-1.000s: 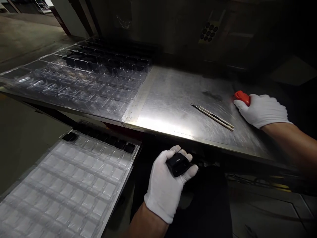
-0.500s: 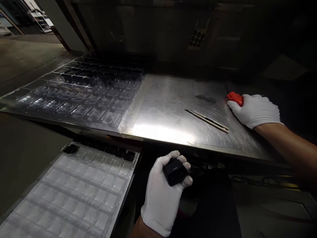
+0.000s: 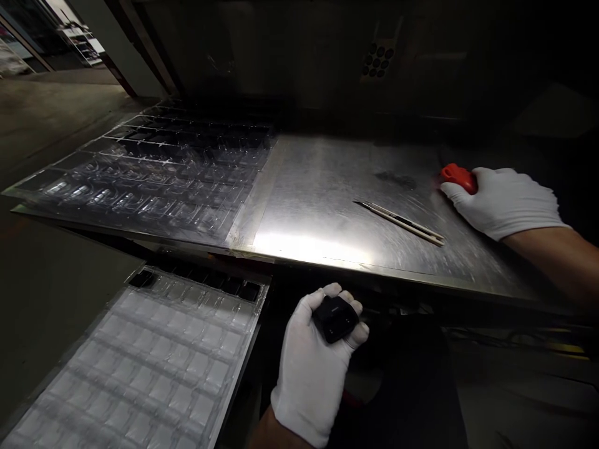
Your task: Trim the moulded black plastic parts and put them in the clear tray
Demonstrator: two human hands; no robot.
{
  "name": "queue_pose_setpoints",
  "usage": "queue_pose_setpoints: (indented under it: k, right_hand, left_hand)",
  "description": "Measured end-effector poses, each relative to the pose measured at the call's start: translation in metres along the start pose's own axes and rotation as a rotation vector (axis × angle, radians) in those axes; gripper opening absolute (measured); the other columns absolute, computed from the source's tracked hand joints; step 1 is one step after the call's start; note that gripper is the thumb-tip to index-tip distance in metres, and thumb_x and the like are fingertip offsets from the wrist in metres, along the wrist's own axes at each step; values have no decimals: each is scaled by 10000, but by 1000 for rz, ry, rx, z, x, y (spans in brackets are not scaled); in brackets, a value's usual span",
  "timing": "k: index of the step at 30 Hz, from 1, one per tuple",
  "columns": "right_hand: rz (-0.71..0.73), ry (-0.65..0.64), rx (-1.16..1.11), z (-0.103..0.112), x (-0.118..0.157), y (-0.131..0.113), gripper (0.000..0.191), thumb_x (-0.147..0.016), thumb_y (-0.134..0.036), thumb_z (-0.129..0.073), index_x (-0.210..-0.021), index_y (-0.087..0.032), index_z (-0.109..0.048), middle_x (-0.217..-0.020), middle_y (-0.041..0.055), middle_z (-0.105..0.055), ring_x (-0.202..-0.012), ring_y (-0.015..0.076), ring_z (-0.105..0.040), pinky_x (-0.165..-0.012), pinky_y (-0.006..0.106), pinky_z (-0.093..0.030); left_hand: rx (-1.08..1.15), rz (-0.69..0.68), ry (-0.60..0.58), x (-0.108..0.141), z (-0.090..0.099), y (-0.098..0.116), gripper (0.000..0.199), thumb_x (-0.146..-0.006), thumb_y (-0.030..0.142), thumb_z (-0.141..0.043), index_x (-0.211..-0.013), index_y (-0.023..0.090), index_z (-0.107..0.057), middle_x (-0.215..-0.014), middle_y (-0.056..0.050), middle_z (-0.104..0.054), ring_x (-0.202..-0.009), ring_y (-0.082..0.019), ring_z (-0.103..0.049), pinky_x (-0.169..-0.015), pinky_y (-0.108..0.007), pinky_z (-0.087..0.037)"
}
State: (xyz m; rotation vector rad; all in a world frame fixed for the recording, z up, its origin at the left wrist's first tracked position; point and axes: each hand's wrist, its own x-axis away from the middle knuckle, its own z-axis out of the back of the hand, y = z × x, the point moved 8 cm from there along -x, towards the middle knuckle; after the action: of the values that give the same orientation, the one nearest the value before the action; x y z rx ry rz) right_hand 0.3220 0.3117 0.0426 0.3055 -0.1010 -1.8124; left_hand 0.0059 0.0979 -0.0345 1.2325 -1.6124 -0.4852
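My left hand, in a white glove, is closed around a small black plastic part in front of the bench edge. The part is block-shaped, with its recessed face turned up. At the right of the bench, my right hand, gloved too, grips a red rounded object; its kind is not plain, since the fingers cover much of it. Between the hands, slim pale-handled tweezers lie on the metal bench top, pointing left.
Clear plastic trays with pockets cover the bench's left side, dark pieces in the far rows. Lower left, a whitish pocketed tray holds several black parts in its top row. A card with dark round dots hangs on the back panel.
The black part has tilted slightly in my left hand. My right hand and the red object appear a little farther right and higher, while the whole view has also shifted slightly.
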Motion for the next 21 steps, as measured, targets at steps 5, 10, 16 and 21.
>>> queue_pose_setpoints:
  k: [5,10,16,21]
  right_hand:
    - [48,122,128,19,13,-5,645,-1038,-760,-331,-1117,-170,-579,-1087,135,-580,-798,282,-545,-528,326,-265]
    - [306,395,-207,69,90,-35,431,-1028,-590,-434,-1079,-218,-645,-999,69,-626,-770,259,-588,-541,342,-364]
    - [702,-183,-990,69,210,-93,313,-1022,-385,-638,-1330,-408,-592,-925,-58,-655,-748,153,-647,-643,246,-545]
    - [735,-550,-963,54,246,-128,371,-999,-266,-605,-1363,-335,-613,-709,-80,-611,-563,94,-577,-501,168,-460]
  left_hand:
    - [-45,-1,29,2,5,0,333,-836,53,-739,-1116,210,-650,-1137,-56,-691,-1030,-197,-698,-837,-243,-630]
    - [-119,41,56,1,7,-1,386,-818,96,-790,-1151,233,-652,-1130,-31,-698,-1026,-182,-701,-881,-243,-621]
    - [-274,15,86,-2,10,-2,406,-807,90,-794,-1152,245,-648,-1175,-16,-696,-1111,-172,-669,-928,-222,-583]
    - [-370,-3,72,2,12,-6,405,-807,133,-802,-1157,265,-645,-1167,8,-703,-1117,-153,-661,-1010,-217,-530]
